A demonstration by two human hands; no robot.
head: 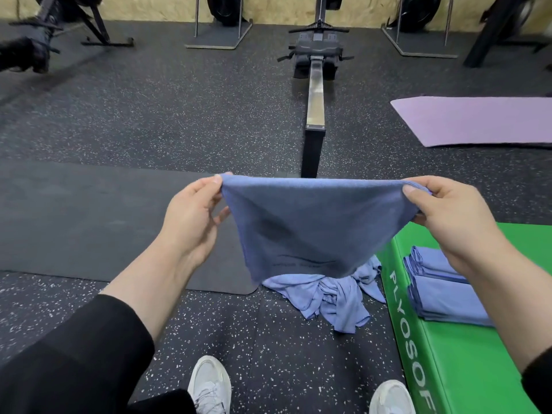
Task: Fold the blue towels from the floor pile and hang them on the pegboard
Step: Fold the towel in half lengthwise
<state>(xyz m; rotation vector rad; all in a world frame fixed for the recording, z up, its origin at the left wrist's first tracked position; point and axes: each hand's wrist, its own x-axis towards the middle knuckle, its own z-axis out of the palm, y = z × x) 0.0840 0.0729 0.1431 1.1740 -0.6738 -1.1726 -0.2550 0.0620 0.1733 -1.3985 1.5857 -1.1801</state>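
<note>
Sneakers planted on the speckled floor, then the crumpled pile of blue towels beside a green plyo box carrying a folded stack. Above the pile hangs one blue towel, stretched between the left hand and right hand, each pinching a top corner. It looks light, limp and unslippery; corners seem the sensible hold. Beyond lies a rowing machine.

Blue microfibre towel hangs spread in air, top corners pinched; crumpled blue towel pile on floor below, w/ folded blue stack on green box.
</note>
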